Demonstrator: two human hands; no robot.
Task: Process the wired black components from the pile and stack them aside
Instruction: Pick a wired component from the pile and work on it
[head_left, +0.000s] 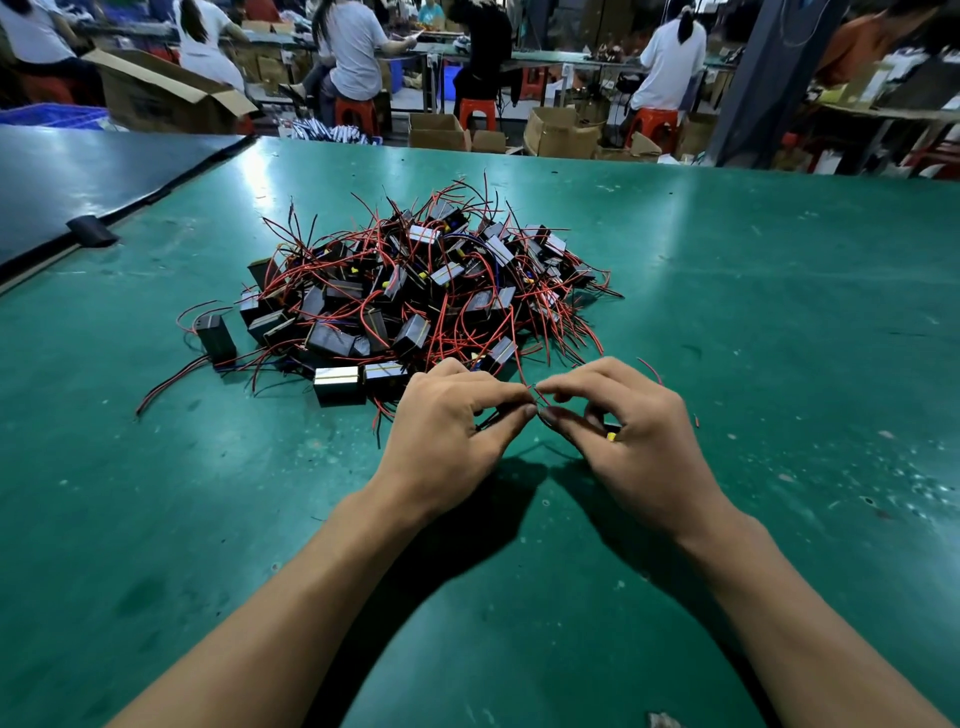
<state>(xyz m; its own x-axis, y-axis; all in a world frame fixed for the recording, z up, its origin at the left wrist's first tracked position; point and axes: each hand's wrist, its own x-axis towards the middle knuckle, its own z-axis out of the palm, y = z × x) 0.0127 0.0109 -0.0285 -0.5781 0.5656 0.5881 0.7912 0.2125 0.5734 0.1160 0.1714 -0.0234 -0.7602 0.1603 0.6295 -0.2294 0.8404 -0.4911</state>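
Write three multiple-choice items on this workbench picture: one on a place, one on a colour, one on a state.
1. Where is the pile of wired black components?
A. In a cardboard box.
B. On the table, beyond the hands.
C. Beside the person's elbows.

2. What colour is the table top under the pile?
A. Green.
B. White.
C. Orange.

3. What are the left hand and right hand doing?
A. Lying flat on the table.
B. Lifting a tray.
C. Pinching a thin wire with their fingers.

Answers:
1 B: the pile sits on the table ahead of both hands.
2 A: the surface around the pile is green.
3 C: the fingers of both hands meet on the wire.
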